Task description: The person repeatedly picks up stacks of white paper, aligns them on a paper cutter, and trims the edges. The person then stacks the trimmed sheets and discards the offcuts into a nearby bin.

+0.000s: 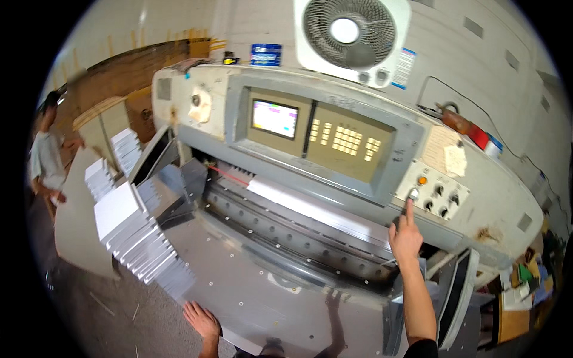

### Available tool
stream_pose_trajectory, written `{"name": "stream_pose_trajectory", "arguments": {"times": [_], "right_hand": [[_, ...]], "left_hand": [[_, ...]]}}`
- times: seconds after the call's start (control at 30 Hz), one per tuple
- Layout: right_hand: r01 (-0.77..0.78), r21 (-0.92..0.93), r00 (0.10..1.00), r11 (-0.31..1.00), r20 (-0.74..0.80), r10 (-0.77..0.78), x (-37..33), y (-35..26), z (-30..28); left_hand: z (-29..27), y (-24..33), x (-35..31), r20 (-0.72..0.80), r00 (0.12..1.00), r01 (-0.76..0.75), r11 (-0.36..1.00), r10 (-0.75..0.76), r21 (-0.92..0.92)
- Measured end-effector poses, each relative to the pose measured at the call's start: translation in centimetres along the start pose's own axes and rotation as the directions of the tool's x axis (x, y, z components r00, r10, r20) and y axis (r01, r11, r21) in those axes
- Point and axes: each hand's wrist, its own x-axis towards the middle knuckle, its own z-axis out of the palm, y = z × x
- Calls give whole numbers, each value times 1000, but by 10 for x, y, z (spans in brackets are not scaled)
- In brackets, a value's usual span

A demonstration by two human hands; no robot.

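My right hand (406,240) reaches up to the control panel (456,200) on the right of a large paper cutting machine. Its outstretched index fingertip meets a pale round button (413,194), just below a lit orange button (422,179). Low on the left, my left hand (202,320) rests with spread fingers on the front edge of the grey metal table (250,274). White paper (316,206) lies in the machine's slot, with a red light line at its left end. Neither hand holds anything.
A tall, staggered stack of white paper (128,221) stands at the table's left side. More paper stacks (125,149) are behind it, beside another person (48,149). Above are a lit screen (274,118), a keypad (346,140) and a box fan (352,36).
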Motion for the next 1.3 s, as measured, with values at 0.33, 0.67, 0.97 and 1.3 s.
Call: {"name": "stream_pose_trajectory", "arguments": {"times": [0.33, 0.67, 0.97, 1.3], "right_hand": [[71, 238, 997, 969, -53, -61, -22, 13, 16], [-243, 166, 905, 956, 394, 161, -306, -141, 110], [-270, -30, 871, 963, 419, 257, -290, -165, 150], [-285, 106, 888, 953, 405, 220, -260, -169, 159]], "left_hand": [[-15, 31, 4, 69, 986, -151, 988, 152, -12], [121, 195, 211, 8, 791, -583, 758, 611, -291], [240, 349, 398, 122, 685, -651, 679, 718, -339], [277, 346, 400, 29, 622, -761, 613, 782, -215]]}}
